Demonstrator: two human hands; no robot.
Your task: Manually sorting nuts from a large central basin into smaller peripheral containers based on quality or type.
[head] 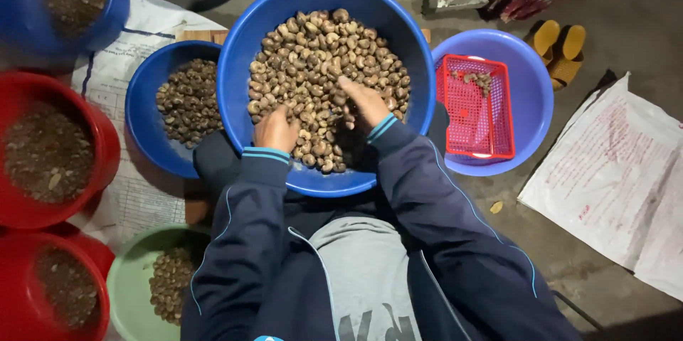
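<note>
A large blue basin (242, 49) sits right in front of me, filled with a heap of brown nuts in their shells (320, 56). Both my hands rest in the near side of that heap. My left hand (276, 129) lies knuckles up on the nuts, fingers curled into them. My right hand (364, 103) reaches in beside it, fingers spread down among the nuts. Whether either hand holds a nut is hidden by the fingers. Dark blue sleeves with light blue cuffs cover both arms.
A smaller blue bowl of darker nuts (186, 103) stands to the left. Right of the basin a blue bowl (530, 92) holds a red plastic basket (475, 106). Red tubs (43, 149) and a green bowl (135, 284) line the left. Printed sacks (612, 177) lie on the floor.
</note>
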